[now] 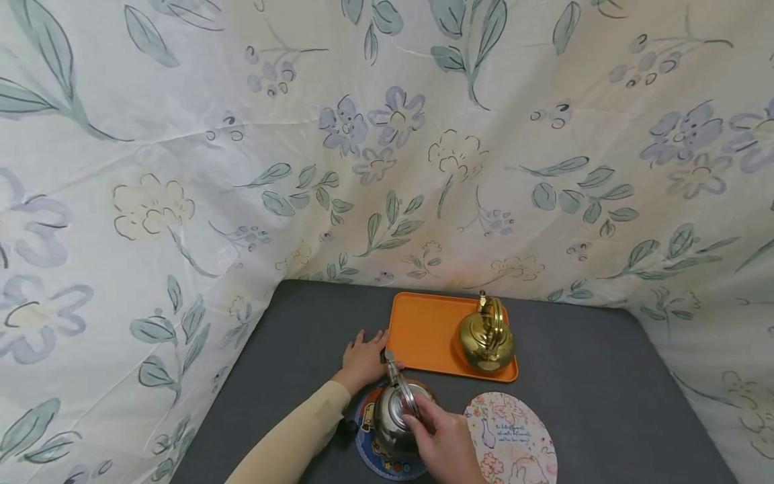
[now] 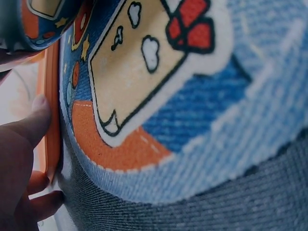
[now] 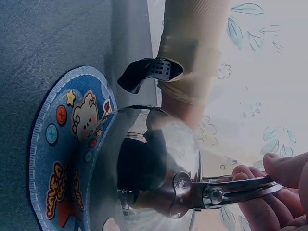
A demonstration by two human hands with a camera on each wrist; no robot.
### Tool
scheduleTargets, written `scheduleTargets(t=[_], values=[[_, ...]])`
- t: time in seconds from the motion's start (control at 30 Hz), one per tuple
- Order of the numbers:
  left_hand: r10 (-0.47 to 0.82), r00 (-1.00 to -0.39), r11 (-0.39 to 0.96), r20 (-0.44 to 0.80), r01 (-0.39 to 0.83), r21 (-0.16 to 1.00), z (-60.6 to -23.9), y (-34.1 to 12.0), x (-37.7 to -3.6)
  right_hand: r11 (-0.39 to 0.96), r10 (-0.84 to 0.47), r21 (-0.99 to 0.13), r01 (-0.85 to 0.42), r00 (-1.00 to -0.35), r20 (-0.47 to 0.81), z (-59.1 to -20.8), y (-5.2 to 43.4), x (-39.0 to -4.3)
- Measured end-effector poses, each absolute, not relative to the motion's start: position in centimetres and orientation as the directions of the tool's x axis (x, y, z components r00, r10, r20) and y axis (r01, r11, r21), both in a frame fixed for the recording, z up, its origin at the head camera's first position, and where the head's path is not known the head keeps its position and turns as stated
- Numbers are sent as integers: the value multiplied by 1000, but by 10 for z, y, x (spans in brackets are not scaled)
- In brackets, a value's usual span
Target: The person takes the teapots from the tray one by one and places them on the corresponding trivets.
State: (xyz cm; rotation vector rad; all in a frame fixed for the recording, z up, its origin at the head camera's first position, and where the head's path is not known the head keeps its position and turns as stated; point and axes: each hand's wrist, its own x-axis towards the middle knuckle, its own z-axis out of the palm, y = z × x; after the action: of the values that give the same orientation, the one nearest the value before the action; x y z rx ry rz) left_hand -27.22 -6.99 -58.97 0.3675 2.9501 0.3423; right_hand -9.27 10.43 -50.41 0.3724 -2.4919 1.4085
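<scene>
Grey tabletop (image 1: pixel 605 376), floral sheet (image 1: pixel 181 168) behind; right hand (image 1: pixel 444 440) grips silver kettle (image 1: pixel 393 417), left hand (image 1: pixel 363 359) flat.

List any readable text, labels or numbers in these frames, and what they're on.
Pink mat: a few lines of dark script, too small to read.
Blue mat: orange cartoon lettering, partly under the steel kettle and not legible; a plus sign on a round blue badge.
Gold kettle, tray: no text.

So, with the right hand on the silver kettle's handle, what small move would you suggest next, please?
Probably lift the silver kettle straight up: the right hand already grips its handle, it sits on the blue mat, and the left hand rests flat beside the orange tray.
</scene>
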Motion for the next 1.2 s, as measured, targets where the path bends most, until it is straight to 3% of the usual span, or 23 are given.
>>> scheduleTargets(t=[0.37, 1.2], values=[[254, -962, 945, -105, 223, 241, -592, -66, -276, 502, -110, -779, -375, -922, 372, -507, 108, -96], [253, -961, 938, -113, 216, 270, -587, -67, -271, 501, -136, -803, -324, -945, 296, -511, 110, -96]])
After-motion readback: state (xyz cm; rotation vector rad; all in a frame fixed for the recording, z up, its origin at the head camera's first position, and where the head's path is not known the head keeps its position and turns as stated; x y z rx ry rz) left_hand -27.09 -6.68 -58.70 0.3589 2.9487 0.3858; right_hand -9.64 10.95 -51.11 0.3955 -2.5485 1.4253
